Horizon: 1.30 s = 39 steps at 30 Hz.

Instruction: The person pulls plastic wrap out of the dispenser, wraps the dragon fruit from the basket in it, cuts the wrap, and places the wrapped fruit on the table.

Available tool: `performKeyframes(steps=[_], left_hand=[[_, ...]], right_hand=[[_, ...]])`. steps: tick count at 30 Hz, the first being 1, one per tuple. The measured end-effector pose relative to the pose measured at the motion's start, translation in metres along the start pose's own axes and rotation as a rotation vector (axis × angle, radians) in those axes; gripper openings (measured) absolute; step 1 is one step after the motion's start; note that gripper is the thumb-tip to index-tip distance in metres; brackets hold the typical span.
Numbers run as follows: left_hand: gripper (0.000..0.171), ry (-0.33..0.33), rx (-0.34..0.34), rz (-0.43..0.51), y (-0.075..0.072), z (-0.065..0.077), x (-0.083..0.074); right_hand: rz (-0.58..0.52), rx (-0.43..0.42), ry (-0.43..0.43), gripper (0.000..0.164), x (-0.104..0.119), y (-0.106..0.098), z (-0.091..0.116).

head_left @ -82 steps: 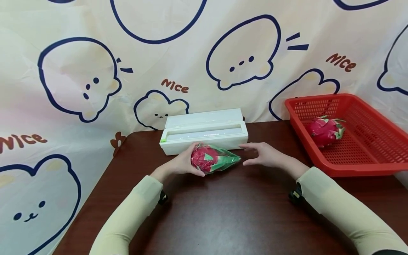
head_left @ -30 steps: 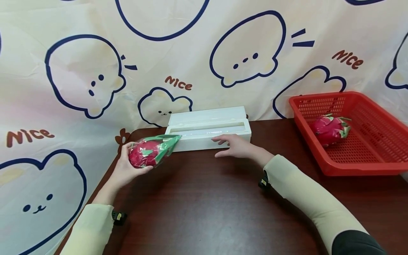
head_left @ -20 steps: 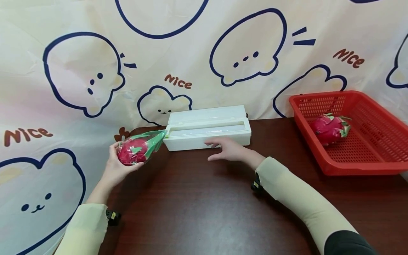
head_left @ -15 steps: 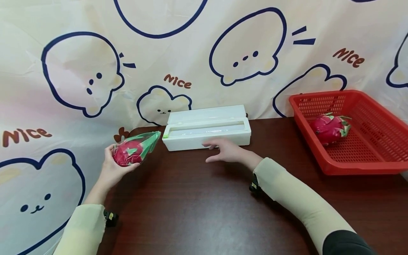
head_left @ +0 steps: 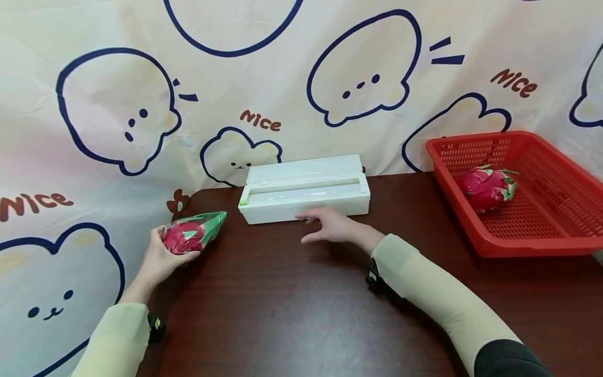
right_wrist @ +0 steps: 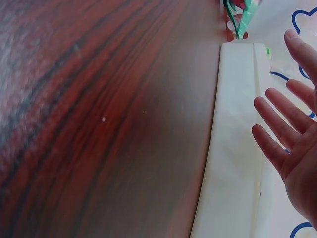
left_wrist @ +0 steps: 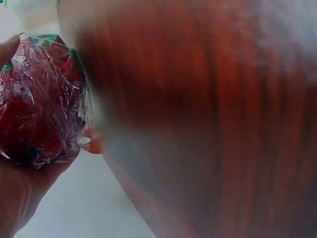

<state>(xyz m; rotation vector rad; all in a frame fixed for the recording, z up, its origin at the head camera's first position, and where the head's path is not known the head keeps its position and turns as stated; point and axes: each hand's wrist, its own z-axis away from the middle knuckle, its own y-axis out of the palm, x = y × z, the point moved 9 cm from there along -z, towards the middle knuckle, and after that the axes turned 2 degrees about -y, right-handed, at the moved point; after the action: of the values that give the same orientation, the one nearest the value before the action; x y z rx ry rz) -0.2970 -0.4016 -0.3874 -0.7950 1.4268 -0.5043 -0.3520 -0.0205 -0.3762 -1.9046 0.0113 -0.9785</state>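
Cream cartoon-printed cloth [head_left: 214, 84] hangs behind a glossy dark-brown table [head_left: 282, 303] bearing a long white rectangular open-lidded box [head_left: 268, 211]. Left of the box, the left hand [head_left: 157, 262] grasps a plastic-wrapped oval pink-and-green dragon fruit [head_left: 183, 238]; before the box, the right hand [head_left: 330, 226] spreads loosely.

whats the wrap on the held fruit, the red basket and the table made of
Wrap: probably plastic film, clear, glossy, by its wrinkles and glints. Basket: likely moulded plastic, slightly glossy, by its perforated walls. Table: wood or laminate, semi-gloss; dark grain and reflection.
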Motion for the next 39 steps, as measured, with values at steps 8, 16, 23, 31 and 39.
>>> performKeyframes(steps=[8, 16, 23, 31, 39], left_hand=[[0.114, 0.004, 0.037, -0.024, 0.006, -0.001, -0.004], [0.119, 0.009, 0.052, -0.053, 0.009, 0.0, -0.003], [0.116, 0.041, 0.002, -0.042, -0.001, -0.004, -0.01], [0.113, 0.053, -0.012, -0.055, -0.007, -0.005, -0.017], [0.101, 0.198, -0.093, -0.135, -0.012, -0.006, -0.054]], right_hand=[[0.001, 0.007, 0.027, 0.062, -0.005, -0.005, 0.004], [0.011, 0.012, 0.081, 0.065, -0.01, -0.017, 0.015], [0.002, -0.012, 0.096, 0.065, -0.017, -0.034, 0.026], [0.04, -0.046, 0.124, 0.064, -0.022, -0.056, 0.041], [0.028, -0.087, 0.191, 0.065, -0.03, -0.079, 0.056]])
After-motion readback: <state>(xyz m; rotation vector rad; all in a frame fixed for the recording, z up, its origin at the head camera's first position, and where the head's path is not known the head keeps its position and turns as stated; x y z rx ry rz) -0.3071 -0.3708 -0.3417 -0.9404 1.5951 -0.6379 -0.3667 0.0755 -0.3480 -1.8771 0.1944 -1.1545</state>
